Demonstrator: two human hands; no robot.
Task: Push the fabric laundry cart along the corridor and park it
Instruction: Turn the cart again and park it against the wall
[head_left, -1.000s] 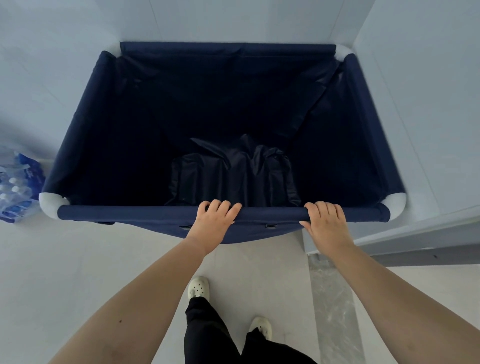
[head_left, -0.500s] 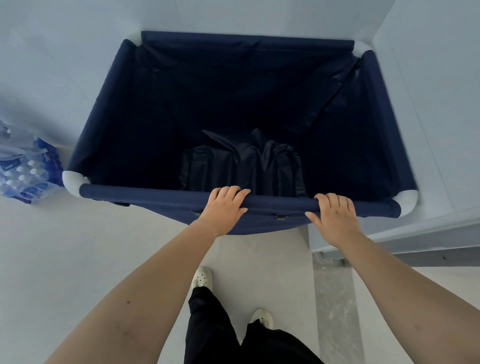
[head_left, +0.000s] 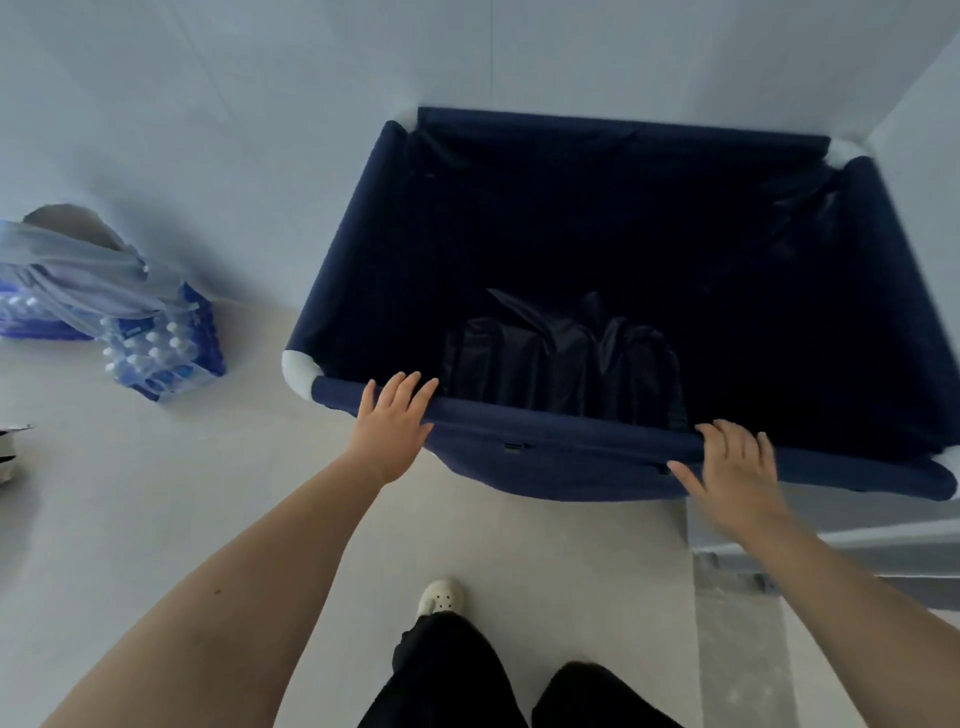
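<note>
The navy fabric laundry cart (head_left: 358, 244) with white corner caps stands tucked into the corner of two pale walls. A dark folded bag (head_left: 561, 358) lies at its bottom. My left hand (head_left: 395, 423) rests on the near top rail (head_left: 566, 428) close to the left corner cap, fingers straight and spread, not wrapped around it. My right hand (head_left: 737, 470) hovers at the same rail further right, fingers stretched out and apart, holding nothing.
Shrink-wrapped packs of water bottles (head_left: 161, 353) sit on the floor at the left, with a pale plastic bag (head_left: 78, 270) draped over them. A grey door threshold (head_left: 831, 545) runs along the floor at the right. My white shoe (head_left: 441, 597) stands behind the cart.
Both hands have let go of the rail and opened their fingers. The cart now sits further right in view, and more of the bottle packs shows at the left.
</note>
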